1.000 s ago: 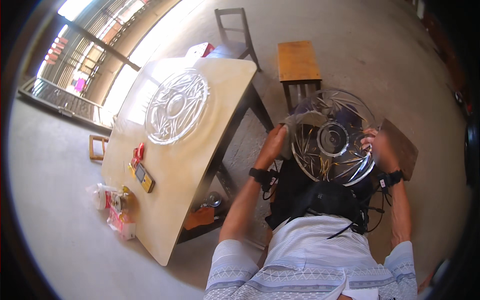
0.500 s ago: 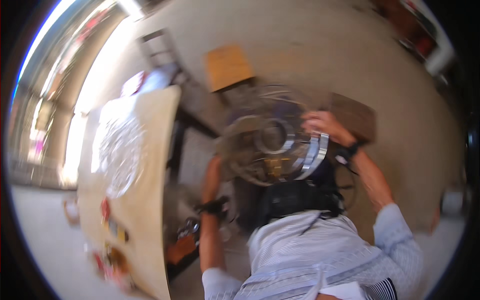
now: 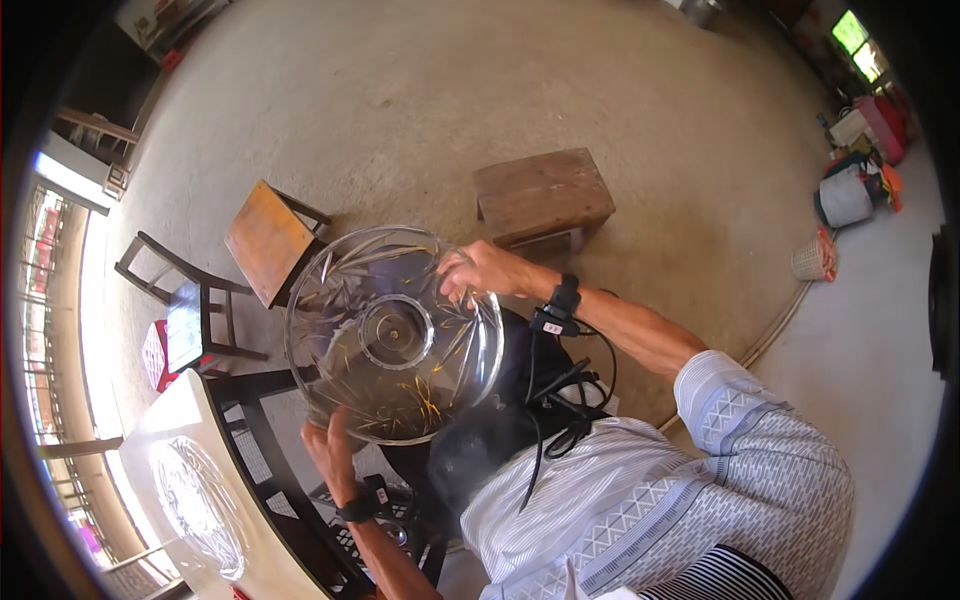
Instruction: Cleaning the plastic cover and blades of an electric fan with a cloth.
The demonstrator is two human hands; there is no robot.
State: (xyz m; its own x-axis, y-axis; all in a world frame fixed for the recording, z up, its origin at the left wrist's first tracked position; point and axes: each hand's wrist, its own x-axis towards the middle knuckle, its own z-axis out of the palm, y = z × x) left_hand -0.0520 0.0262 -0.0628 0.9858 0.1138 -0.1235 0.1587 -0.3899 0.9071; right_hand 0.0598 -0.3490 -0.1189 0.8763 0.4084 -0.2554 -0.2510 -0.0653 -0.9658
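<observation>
A large round clear disc, patterned with dark and gold leaf-like streaks, hangs in front of my body. A ring with a small round hub marks its middle, and the floor and furniture show through it. My right hand grips its upper right rim, fingers curled over the edge. At the lower left rim my left hand holds it, part of the fingers lying behind the clear material. Another clear, patterned round piece lies on the pale table at the lower left.
Beside my left arm stands the pale-topped table. Beyond the disc are a yellow-brown wooden stool, a dark chair and a brown wooden stool. A wicker-like basket and piled bags stand at the right.
The view has swung to the right, so the table and stools sit farther left. The disc stays held in both hands and now shows sharply instead of blurred.
</observation>
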